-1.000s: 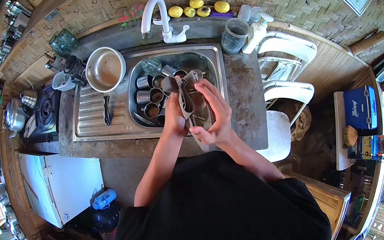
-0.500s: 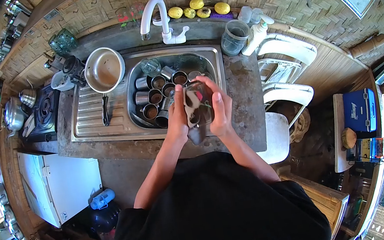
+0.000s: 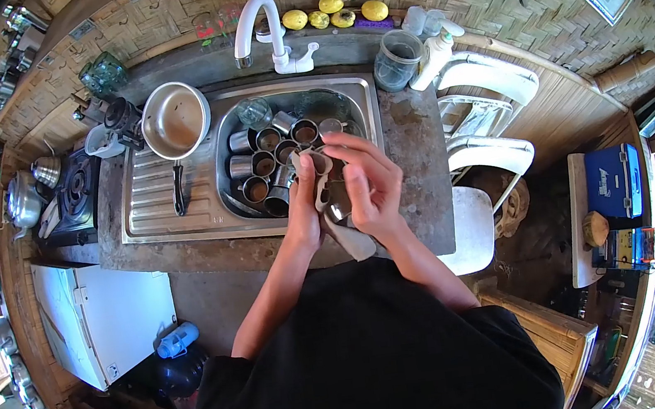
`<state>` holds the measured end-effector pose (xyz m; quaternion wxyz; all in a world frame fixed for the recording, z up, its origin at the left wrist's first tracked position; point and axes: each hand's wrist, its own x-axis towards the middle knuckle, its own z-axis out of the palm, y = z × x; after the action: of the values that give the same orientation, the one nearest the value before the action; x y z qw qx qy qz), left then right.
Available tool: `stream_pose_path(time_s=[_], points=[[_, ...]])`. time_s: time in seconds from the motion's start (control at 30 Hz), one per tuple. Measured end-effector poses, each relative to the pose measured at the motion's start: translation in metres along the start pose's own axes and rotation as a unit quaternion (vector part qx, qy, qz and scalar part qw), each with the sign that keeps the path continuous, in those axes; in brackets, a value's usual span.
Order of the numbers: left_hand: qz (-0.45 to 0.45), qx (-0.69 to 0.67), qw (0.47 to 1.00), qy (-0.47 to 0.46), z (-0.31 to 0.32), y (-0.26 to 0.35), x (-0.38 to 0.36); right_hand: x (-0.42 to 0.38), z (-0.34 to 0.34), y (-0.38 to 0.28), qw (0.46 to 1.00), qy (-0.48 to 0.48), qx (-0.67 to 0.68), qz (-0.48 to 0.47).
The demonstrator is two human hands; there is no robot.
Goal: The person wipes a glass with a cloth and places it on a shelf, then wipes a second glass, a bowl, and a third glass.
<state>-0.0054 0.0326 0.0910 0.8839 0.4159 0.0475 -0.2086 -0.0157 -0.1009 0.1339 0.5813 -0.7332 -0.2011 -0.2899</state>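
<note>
My left hand (image 3: 303, 212) is closed around a light grey-beige cloth (image 3: 353, 240), whose loose end hangs toward my body. My right hand (image 3: 377, 185) is just to the right, with curled fingers and its fingertips at the cloth's upper end. A shiny clear glass (image 3: 339, 201) shows partly between the two hands, mostly hidden by the cloth and fingers. Both hands are over the near right part of the steel sink (image 3: 370, 115). Several metal cups (image 3: 256, 188) with brown residue stand in the basin, beside a clear glass jar (image 3: 254, 113).
A saucepan (image 3: 176, 121) rests on the drainboard (image 3: 146, 192), its black handle toward me. The white faucet (image 3: 260, 25) arches behind the basin. A clear plastic container (image 3: 398, 61) and a pump bottle (image 3: 434, 58) stand right of the sink. Yellow fruits (image 3: 330, 5) line the back ledge.
My right hand has shifted slightly right and rolled, its fingers now more curled. The cloth's end hangs lower and farther right. A pink mark seen on the glass earlier is now hidden.
</note>
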Motion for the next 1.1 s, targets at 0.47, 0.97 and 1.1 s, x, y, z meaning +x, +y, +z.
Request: stream_pose_path(time_s=[0.47, 0.97, 1.1], points=[[-0.069, -0.056, 0.996, -0.027, 0.010, 0.035, 0.005, 0.003, 0.004, -0.003, 0.991, -0.113, -0.039, 0.057], [-0.087, -0.192, 0.973, 0.094, 0.012, 0.013, 0.003, -0.002, 0.005, 0.010, 0.994, -0.047, -0.095, -0.041], [-0.114, -0.287, 0.944, -0.112, -0.014, 0.021, 0.014, -0.016, 0.007, 0.006, 0.997, -0.082, 0.008, -0.008]])
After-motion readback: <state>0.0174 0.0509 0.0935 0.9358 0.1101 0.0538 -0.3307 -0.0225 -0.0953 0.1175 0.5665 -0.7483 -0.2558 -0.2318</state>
